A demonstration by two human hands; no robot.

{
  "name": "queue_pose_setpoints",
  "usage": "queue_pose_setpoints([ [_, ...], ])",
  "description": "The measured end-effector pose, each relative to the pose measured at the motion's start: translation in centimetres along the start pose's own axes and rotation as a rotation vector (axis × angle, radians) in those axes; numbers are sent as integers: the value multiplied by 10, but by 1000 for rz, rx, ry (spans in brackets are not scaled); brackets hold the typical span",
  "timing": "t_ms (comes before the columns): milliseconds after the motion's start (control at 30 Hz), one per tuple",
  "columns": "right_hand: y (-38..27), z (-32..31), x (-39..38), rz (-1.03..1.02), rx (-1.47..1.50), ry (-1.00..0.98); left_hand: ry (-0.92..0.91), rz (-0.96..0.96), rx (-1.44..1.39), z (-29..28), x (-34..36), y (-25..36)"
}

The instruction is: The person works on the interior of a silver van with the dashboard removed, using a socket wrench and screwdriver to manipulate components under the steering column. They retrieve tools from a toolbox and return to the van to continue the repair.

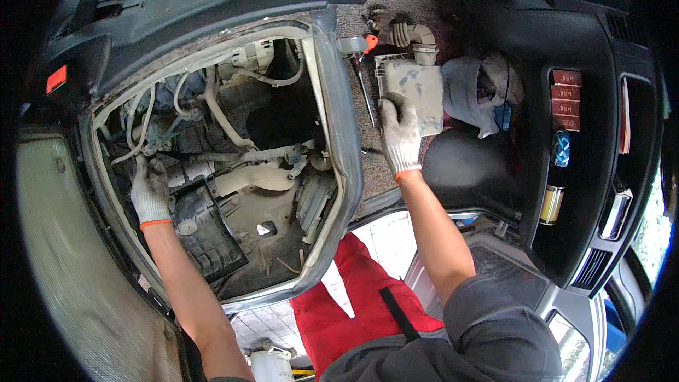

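Note:
My left hand (151, 189), in a white glove with an orange cuff, reaches into the open engine bay (336, 191). Its fingers are closed near the lower end of a thin pale hose (147, 124); what they pinch is hidden. Just below that hand lies a black open plastic tray (209, 230), probably half of the air filter box. On the right, a dusty air filter box cover (421, 95) with a ribbed intake hose (414, 34) lies on the carpet. My right hand (401, 134), gloved alike, grips its near left edge.
A ratchet wrench (365, 88) and an orange-and-grey tool (357, 44) lie beside the cover. The seat base is raised at the left (64, 255). Grey cloth (467, 95) is bundled to the right. Dashboard shelves hold red boxes (566, 99) and a can (552, 205).

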State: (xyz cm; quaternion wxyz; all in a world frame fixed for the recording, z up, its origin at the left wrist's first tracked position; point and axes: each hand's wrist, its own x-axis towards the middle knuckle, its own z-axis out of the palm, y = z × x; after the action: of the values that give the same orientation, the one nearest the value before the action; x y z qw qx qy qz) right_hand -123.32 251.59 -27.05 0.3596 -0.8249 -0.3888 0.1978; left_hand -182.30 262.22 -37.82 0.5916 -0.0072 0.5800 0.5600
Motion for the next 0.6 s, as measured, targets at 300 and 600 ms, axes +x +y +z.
queue_pose_setpoints([
  [300, 18, 102, 185, -4, -874, -372, 192, 46, 377, 27, -17, 40],
  [600, 86, 107, 269, 103, -847, -298, 66, 43, 221, 54, -43, 42],
])
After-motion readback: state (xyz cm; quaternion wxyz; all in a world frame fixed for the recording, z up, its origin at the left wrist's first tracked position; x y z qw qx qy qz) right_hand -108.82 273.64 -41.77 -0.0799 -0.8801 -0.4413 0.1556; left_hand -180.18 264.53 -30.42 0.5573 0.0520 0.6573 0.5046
